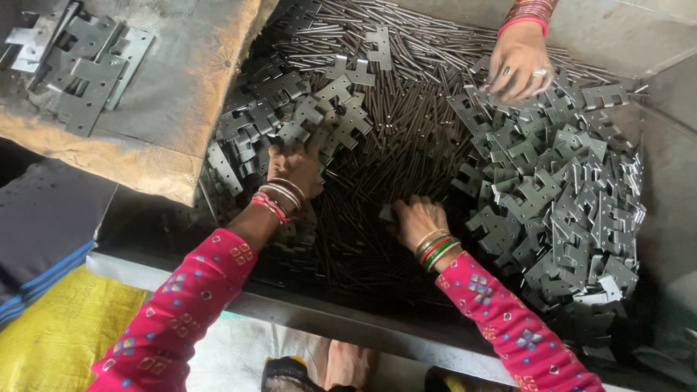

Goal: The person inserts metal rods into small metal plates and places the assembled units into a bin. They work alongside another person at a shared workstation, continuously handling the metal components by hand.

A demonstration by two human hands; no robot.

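My left hand (296, 168) reaches into a pile of grey metal hinge leaves (305, 116) on the left of a big tray, its fingers buried among them. Whether it grips one stays hidden. My right hand (417, 218) rests on a bed of thin dark metal pins (392, 145) in the tray's middle, fingers curled on what looks like a small grey piece. Both wrists carry bangles, and the sleeves are pink with a pattern.
A larger heap of hinge leaves (566, 189) fills the tray's right side. Another person's hand (517, 65) with red bangles works at its top. Several finished hinges (83, 62) lie on a worn cloth-covered block at upper left. Yellow cloth (58, 334) lies below.
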